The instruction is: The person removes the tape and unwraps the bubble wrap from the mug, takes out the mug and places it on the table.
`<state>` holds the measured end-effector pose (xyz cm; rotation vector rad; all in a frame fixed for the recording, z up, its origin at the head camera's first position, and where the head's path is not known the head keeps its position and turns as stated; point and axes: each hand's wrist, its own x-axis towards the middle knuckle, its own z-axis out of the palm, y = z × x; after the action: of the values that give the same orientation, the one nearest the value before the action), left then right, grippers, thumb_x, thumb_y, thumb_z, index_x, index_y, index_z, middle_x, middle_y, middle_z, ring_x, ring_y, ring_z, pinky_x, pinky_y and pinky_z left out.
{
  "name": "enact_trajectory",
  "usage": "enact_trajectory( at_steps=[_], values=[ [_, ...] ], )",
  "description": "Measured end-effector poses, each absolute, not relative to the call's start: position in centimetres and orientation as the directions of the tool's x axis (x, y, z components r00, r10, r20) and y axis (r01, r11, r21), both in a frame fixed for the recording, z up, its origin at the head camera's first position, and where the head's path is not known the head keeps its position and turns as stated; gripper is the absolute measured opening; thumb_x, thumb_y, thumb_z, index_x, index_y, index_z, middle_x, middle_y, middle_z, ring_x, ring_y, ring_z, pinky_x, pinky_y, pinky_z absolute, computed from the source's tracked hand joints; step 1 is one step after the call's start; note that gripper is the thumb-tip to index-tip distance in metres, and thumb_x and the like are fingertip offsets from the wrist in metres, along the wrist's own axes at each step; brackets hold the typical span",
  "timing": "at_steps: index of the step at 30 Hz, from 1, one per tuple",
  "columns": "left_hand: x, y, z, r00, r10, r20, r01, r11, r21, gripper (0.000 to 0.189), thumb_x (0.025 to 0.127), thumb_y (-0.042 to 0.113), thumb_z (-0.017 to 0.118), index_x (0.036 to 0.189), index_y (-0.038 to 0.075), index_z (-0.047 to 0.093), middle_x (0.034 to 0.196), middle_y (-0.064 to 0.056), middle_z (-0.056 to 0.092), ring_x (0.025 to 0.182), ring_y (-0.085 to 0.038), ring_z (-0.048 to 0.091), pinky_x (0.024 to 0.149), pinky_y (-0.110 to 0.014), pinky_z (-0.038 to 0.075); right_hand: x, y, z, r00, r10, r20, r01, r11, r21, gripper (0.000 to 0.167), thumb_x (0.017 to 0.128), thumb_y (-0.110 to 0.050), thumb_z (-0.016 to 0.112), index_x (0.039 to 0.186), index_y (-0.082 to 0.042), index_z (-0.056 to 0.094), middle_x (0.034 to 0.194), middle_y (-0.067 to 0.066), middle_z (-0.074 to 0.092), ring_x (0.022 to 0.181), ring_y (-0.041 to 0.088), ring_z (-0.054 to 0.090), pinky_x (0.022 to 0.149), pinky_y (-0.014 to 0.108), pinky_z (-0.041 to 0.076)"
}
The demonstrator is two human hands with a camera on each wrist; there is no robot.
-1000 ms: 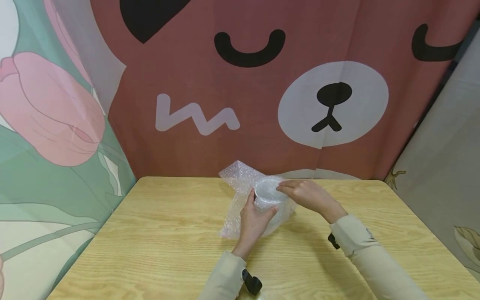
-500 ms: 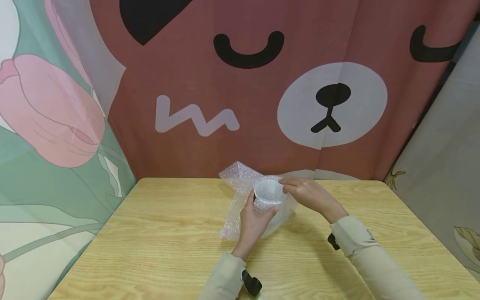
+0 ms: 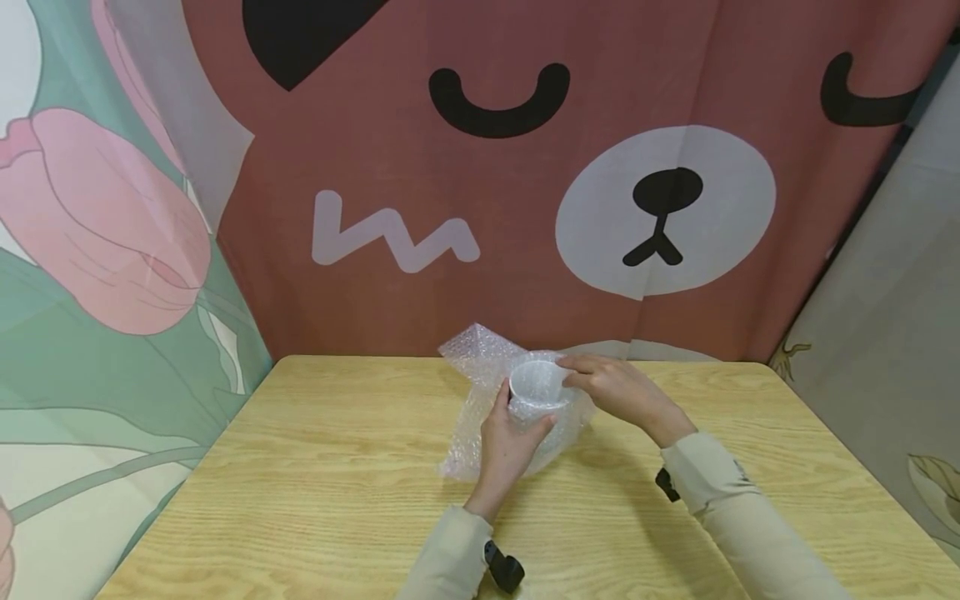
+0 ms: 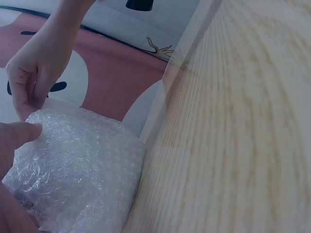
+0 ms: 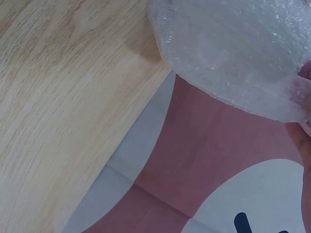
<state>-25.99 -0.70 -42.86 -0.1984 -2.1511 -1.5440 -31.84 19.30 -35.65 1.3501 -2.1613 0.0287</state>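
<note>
Bubble wrap surrounds a round white vessel a little below and right of centre in my head view, its open mouth facing up toward me. I see the left hand clasping the wrapped vessel from below, thumb on the near side and fingers at the left, so the vessel sits just above and right of that palm. The right hand comes in from the right, its fingertips pinching the wrap beside the rim, leaving the vessel between both hands. A loose flap spreads toward the upper left. On my left wrist feed the wrap fills the lower left, the right hand above it; on my right wrist feed it occupies the upper right. I cannot tell whether it touches the wooden table below. A bear-print curtain spans the upper frame.
</note>
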Motion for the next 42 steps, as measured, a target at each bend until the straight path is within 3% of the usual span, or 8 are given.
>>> enact_trajectory(
  at_steps=[7,14,20,31,42],
  values=[
    [-26.0,-0.7,-42.91,-0.871,-0.155,0.466,0.391,0.357,0.848,0.084,0.073,0.029,0.085,0.141,0.0,0.046,0.13,-0.018,0.058,0.114,-0.034,0.057,0.095,-0.049,0.045,-31.86,19.37,-35.77,-0.342,-0.813,0.472,-0.823,0.502,0.267,0.031,0.075,0.015,0.073,0.101,-0.001,0.073,0.114,0.014,0.066,0.101,0.029,0.064,0.08,0.038,0.055],
    [-26.04,-0.73,-42.8,-0.869,-0.148,0.472,0.401,0.348,0.848,0.084,0.074,0.029,0.085,0.141,-0.002,0.045,0.131,-0.019,0.057,0.117,-0.034,0.056,0.097,-0.048,0.044,-32.01,19.37,-35.87,-0.297,-0.807,0.511,-0.809,0.497,0.314,0.029,0.078,0.007,0.073,0.107,0.003,0.071,0.111,0.015,0.067,0.099,0.028,0.065,0.077,0.037,0.056],
    [-25.93,-0.77,-42.67,-0.879,-0.144,0.454,0.385,0.347,0.855,0.086,0.074,0.029,0.084,0.142,-0.004,0.042,0.133,-0.02,0.055,0.12,-0.035,0.053,0.1,-0.048,0.042,-31.87,19.53,-35.91,-0.255,-0.797,0.547,-0.79,0.498,0.357,0.038,0.074,0.012,0.073,0.111,0.003,0.07,0.115,0.016,0.066,0.1,0.028,0.065,0.072,0.035,0.057],
    [-26.1,-0.79,-42.74,-0.9,-0.136,0.414,0.352,0.33,0.876,0.087,0.074,0.028,0.084,0.144,-0.002,0.041,0.135,-0.018,0.054,0.121,-0.032,0.052,0.1,-0.047,0.042,-31.74,19.65,-35.8,-0.275,-0.788,0.551,-0.796,0.508,0.329,0.052,0.07,0.018,0.075,0.119,0.002,0.067,0.12,0.017,0.064,0.102,0.03,0.064,0.072,0.036,0.057],
    [-26.0,-0.85,-42.63,-0.907,-0.129,0.4,0.341,0.33,0.88,0.088,0.075,0.029,0.084,0.144,-0.003,0.039,0.137,-0.019,0.052,0.123,-0.033,0.051,0.101,-0.048,0.041,-31.73,19.49,-35.75,-0.262,-0.777,0.572,-0.813,0.497,0.302,0.048,0.074,0.018,0.07,0.118,-0.001,0.067,0.124,0.016,0.062,0.103,0.029,0.064,0.07,0.035,0.057]
  ],
)
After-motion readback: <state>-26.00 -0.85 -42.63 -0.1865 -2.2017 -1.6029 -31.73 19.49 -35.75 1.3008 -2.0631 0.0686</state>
